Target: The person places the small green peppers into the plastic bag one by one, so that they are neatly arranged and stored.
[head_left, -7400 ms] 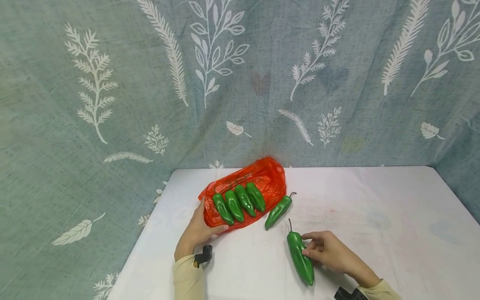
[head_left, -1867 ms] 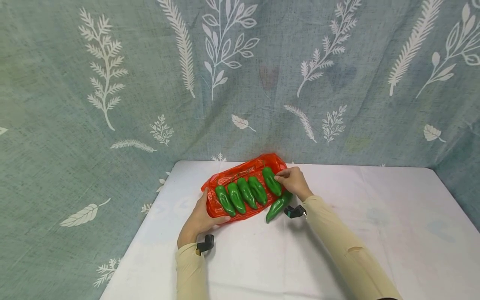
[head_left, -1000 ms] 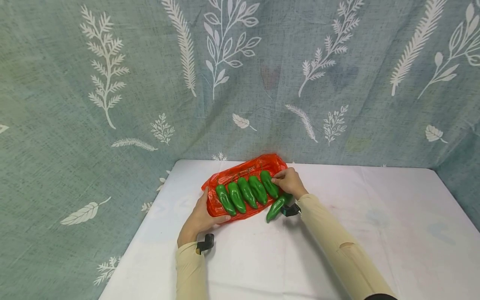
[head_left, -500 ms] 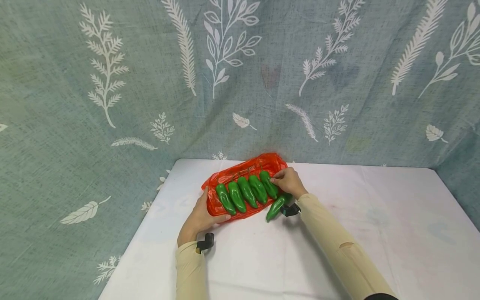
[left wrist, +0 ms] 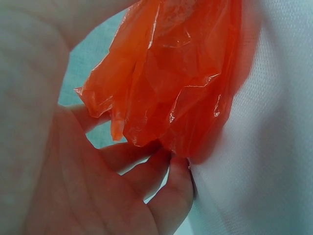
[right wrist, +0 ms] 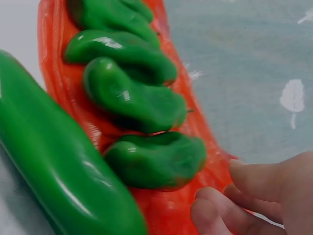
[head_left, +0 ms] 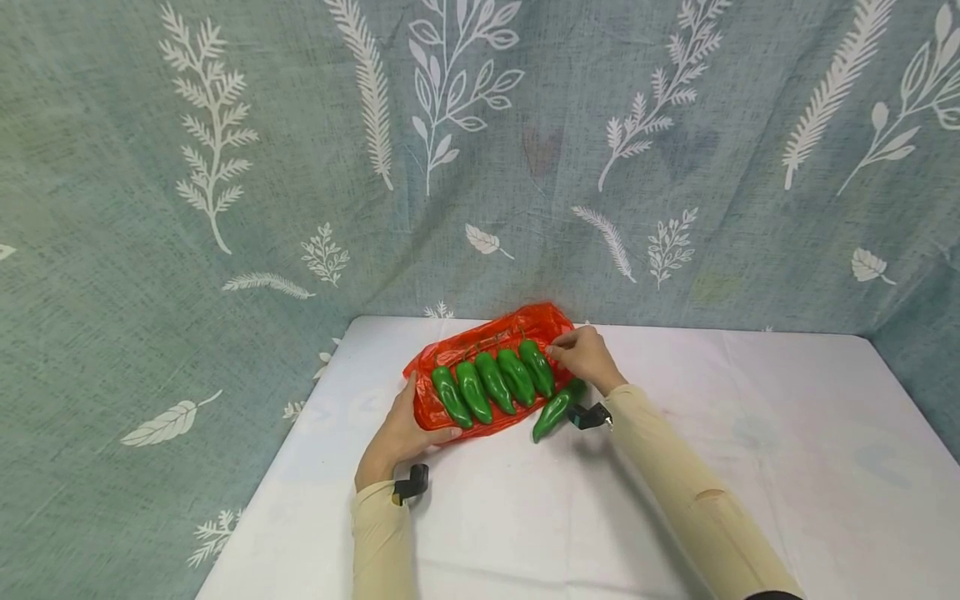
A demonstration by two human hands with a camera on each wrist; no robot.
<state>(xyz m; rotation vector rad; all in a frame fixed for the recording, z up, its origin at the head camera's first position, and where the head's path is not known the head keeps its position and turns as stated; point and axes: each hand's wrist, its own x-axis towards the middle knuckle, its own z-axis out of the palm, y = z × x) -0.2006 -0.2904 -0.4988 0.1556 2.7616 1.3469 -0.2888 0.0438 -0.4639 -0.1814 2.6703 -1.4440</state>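
Observation:
A row of several green chili peppers (head_left: 494, 383) lies side by side on a shiny red plastic bag (head_left: 553, 319), spread out like a tray. My left hand (head_left: 396, 437) spans the bag's left end, thumb along the front edge; the left wrist view shows its fingers curled against the crumpled red end (left wrist: 166, 88). Beside the rightmost pepper (head_left: 537, 367), my right hand (head_left: 588, 357) hovers over the bag's right end, fingers loosely bent with nothing between them. In the right wrist view that pepper (right wrist: 156, 161) lies a small gap away from the fingertips (right wrist: 204, 211).
One more green chili pepper (head_left: 553, 412) lies outside the bag on the white table (head_left: 495, 517), just in front of its right end and partly under my right wrist. A grey-green leaf-patterned cloth (head_left: 480, 167) hangs behind the table.
A chili pepper pinched by my right hand on the table earlier now lies at the right of the row. My right hand has just let it go and shifted right. The left hand stayed.

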